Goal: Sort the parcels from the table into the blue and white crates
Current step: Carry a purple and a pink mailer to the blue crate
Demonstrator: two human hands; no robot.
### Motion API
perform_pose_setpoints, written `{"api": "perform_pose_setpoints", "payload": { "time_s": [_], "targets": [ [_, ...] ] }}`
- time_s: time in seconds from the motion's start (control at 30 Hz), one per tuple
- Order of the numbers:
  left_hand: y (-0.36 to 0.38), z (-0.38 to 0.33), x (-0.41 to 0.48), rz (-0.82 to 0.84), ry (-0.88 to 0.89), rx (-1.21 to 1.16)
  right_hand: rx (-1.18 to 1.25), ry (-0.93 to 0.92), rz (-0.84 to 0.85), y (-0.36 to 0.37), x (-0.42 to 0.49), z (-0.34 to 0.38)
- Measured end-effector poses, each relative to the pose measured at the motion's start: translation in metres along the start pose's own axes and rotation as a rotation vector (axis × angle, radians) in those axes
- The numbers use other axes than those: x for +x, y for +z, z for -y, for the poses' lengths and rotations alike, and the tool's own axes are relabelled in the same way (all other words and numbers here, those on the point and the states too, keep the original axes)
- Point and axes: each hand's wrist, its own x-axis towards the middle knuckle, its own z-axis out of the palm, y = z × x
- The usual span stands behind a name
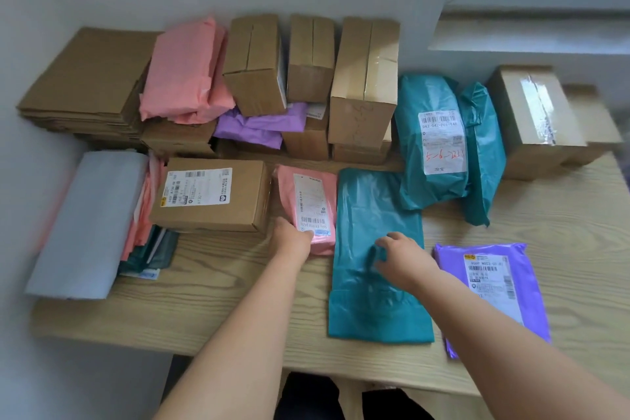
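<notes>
Where inked red, the teal parcel reads "5-6-2233".

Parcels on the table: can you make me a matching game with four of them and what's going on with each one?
Things:
1. small pink parcel
2. flat teal bag
3. purple parcel
4. bulging teal parcel

Clues:
A. the right hand pinches it
B. red handwriting on its label
C. the left hand holds its near end
D. lies partly under the right forearm

Pairs: 1-C, 2-A, 3-D, 4-B
</notes>
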Motion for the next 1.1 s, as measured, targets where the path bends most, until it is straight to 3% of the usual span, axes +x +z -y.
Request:
{"api": "perform_pose_setpoints", "payload": {
  "time_s": [0.17, 0.33, 0.43, 0.53, 0.67, 0.73, 0.83, 0.97, 1.1],
  "targets": [
    [-0.020, -0.015, -0.021, -0.076, 0.117, -0.212, 0.076, -0.026, -0.036, -0.017, -0.003, 0.007],
    [-0.052, -0.044, -0.044, -0.200, 0.252, -0.308, 0.206, -0.104, -0.251, -0.055, -0.013, 0.021],
    [-0.061, -0.057, -0.054, -0.174, 0.379, -0.229, 0.304, -0.156, -0.392, -0.077, -0.019, 0.024],
    [-0.064, -0.071, -0.061, -0.044, 0.445, -0.145, 0.309, -0.235, -0.445, -0.093, -0.025, 0.024],
    [-0.061, -0.092, -0.074, 0.170, 0.522, 0.068, 0.359, -0.239, -0.235, -0.098, -0.029, 0.020],
    [-0.056, -0.098, -0.078, 0.200, 0.533, 0.026, 0.543, -0.195, -0.082, -0.096, -0.035, 0.018],
    [-0.040, -0.098, -0.077, 0.158, 0.527, -0.075, 0.714, -0.111, -0.052, -0.092, -0.043, 0.005],
    [-0.022, -0.091, -0.074, 0.106, 0.384, -0.247, 0.913, 0.011, -0.081, -0.085, -0.050, -0.016],
    [-0.005, -0.074, -0.074, 0.369, 0.133, -0.419, 1.200, 0.008, -0.007, -0.081, -0.058, -0.030]
  ]
}}
